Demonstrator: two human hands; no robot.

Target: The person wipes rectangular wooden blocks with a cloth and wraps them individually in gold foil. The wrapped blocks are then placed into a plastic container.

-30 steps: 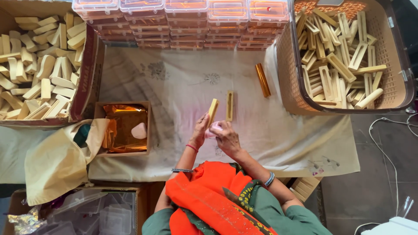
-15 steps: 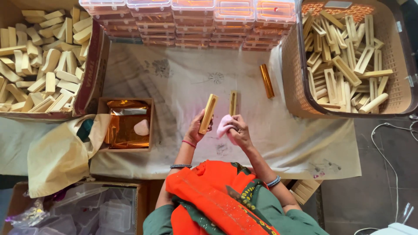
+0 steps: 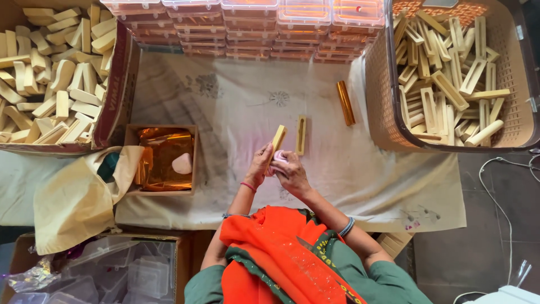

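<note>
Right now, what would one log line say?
left hand: holds cream block | right hand: pink cloth against it | slotted piece: on cloth beside

We see a pale printed cloth [image 3: 236, 101] spread flat over the work surface in warm, even light. At right lies grey floor [image 3: 489, 225], crossed by a white cable [image 3: 509, 225].

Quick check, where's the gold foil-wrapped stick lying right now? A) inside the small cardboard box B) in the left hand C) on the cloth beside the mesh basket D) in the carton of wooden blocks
C: the gold foil-wrapped stick lies alone on the cloth, just left of the mesh basket, clear of both hands.
</note>
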